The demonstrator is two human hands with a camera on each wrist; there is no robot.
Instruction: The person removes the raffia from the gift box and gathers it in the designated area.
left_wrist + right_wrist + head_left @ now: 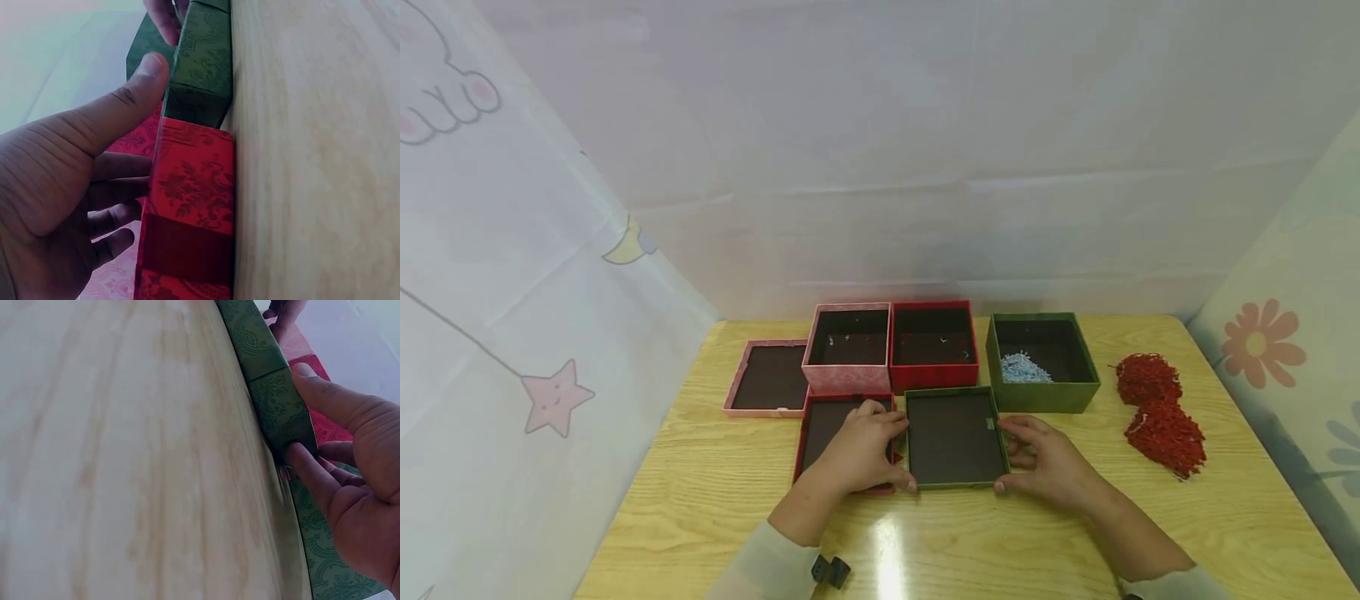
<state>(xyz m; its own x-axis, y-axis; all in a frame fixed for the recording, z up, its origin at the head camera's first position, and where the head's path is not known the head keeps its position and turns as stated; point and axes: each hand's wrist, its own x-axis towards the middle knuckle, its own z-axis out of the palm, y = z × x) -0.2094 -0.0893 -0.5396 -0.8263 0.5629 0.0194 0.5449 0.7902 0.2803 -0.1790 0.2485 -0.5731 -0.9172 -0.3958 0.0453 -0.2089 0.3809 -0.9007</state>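
Observation:
A shallow green box lid (957,440), dark inside and hollow side up, sits between both hands. My left hand (867,446) reaches across the red lid (831,429), its thumb tip at the green lid's near left corner. In the left wrist view its other fingers (119,215) are loosely extended beside the patterned red side. My right hand (1048,462) holds the green lid's right side, thumb by the near corner and fingers along the edge. The right wrist view has its digits on both sides of that corner of the green lid (281,412).
Behind stand a pink box (847,379) and a red box (934,377) with small scraps inside, and a green box (1045,398) holding pale blue paper shreds (1024,368). A pink lid (767,379) lies left. Red shredded paper (1165,437) lies right on the wooden table (1247,533).

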